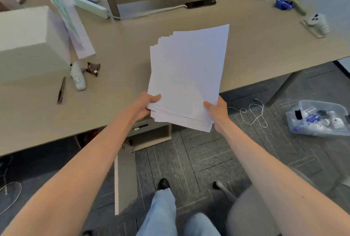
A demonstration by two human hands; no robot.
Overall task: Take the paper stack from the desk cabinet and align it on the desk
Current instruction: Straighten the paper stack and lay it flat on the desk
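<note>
Your left hand [144,107] pinches the paper stack [186,76] at its near left corner | your right hand [217,111] pinches its near right corner | stack fanned, uneven, held above the tabletop's [255,46] near edge | cabinet [149,134] door open below.

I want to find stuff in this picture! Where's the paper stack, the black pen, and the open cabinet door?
paper stack [186,76], head view, middle of the top sheet.
black pen [61,90], head view, middle of its barrel.
cabinet door [126,180], head view, its flat inner face.
</note>
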